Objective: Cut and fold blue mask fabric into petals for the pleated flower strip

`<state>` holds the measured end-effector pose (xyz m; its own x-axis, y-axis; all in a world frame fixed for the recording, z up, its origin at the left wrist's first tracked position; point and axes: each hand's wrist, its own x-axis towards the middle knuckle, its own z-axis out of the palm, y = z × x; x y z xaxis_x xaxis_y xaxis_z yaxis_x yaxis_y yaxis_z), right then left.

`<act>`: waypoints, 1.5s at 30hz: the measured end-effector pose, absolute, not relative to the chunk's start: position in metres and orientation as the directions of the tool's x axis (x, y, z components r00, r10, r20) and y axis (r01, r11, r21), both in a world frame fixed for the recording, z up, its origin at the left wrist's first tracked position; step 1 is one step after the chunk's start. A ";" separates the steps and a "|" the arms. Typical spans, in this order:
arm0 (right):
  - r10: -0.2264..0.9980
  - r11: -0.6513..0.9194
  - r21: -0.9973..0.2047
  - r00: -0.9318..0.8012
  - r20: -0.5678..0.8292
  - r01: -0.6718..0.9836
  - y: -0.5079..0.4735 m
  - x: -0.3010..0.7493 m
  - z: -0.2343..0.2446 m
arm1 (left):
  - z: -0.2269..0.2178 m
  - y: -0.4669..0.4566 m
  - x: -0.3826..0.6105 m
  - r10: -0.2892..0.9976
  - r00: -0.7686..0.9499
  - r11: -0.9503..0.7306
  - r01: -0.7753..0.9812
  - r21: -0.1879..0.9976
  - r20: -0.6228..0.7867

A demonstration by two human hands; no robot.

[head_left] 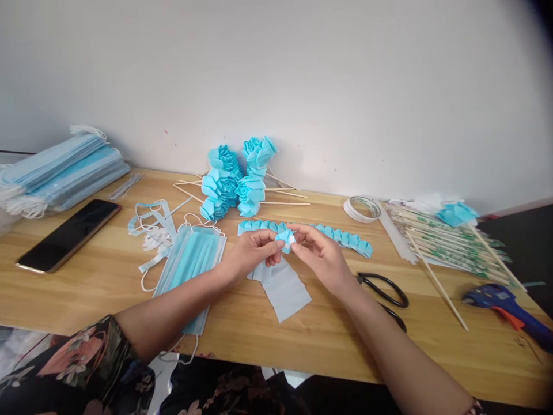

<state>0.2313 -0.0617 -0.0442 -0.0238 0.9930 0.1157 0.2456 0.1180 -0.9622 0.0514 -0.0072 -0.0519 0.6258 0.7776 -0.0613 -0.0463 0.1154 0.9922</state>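
A small folded piece of blue mask fabric [284,237], with a white spot at its right edge, is held above the table between my two hands. My left hand [254,251] pinches it from the left. From the other side, the thumb and fingers of my right hand [318,253] close on its right edge. Just behind my hands lies a row of folded blue pieces [352,239]. Pale squares of fabric [287,291] lie flat below them. A stack of blue face masks [190,271] is beneath and beside my left forearm.
Blue fabric flowers on sticks [222,184] stand near the wall. On the left are a phone [69,235], cut mask strips [158,222] and a pile of masks [64,170]. To the right lie a tape roll [347,208], scissors [404,300], wrapped sticks [444,242] and a blue glue gun [496,297].
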 end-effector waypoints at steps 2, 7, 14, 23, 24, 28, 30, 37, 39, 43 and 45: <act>0.993 0.121 -0.960 -0.012 0.121 0.253 -0.061 0.230 -0.046 | -0.054 -0.007 0.052 0.768 0.638 0.100 -0.047 0.994 -0.047; 0.986 0.148 -0.947 0.026 0.162 0.286 -0.060 0.229 -0.048 | -0.059 -0.007 0.052 0.781 0.624 0.013 0.042 0.999 -0.036; 0.991 0.123 -0.964 0.030 0.133 0.236 -0.062 0.232 -0.046 | -0.060 -0.006 0.050 0.799 0.601 -0.099 0.131 0.986 0.001; 0.988 0.123 -0.964 0.065 0.142 0.234 -0.060 0.231 -0.048 | -0.054 -0.010 0.050 0.774 0.633 -0.152 0.213 0.965 -0.018; 0.986 0.126 -0.964 0.080 0.148 0.232 -0.060 0.231 -0.047 | -0.053 -0.010 0.050 0.770 0.638 -0.158 0.209 0.965 -0.013; 0.979 0.124 -0.968 0.129 0.155 0.218 -0.059 0.231 -0.047 | -0.053 -0.009 0.049 0.759 0.651 -0.146 0.188 0.971 -0.012; 0.978 0.119 -0.971 0.145 0.151 0.209 -0.059 0.232 -0.047 | -0.052 -0.008 0.048 0.759 0.651 -0.135 0.188 0.973 -0.021; 0.992 0.109 -0.976 0.042 0.119 0.187 -0.059 0.233 -0.050 | -0.053 -0.008 0.049 0.758 0.651 -0.157 0.221 0.962 -0.026; 0.994 0.106 -0.972 0.012 0.111 0.209 -0.060 0.232 -0.052 | -0.053 -0.009 0.049 0.746 0.666 -0.205 0.231 0.951 -0.001; 0.992 0.116 -0.965 0.019 0.124 0.234 -0.061 0.231 -0.055 | -0.052 -0.013 0.049 0.713 0.698 -0.317 0.240 0.918 0.064; 0.992 0.106 -0.965 0.046 0.121 0.238 -0.061 0.232 -0.053 | -0.051 -0.015 0.050 0.700 0.711 -0.344 0.244 0.907 0.074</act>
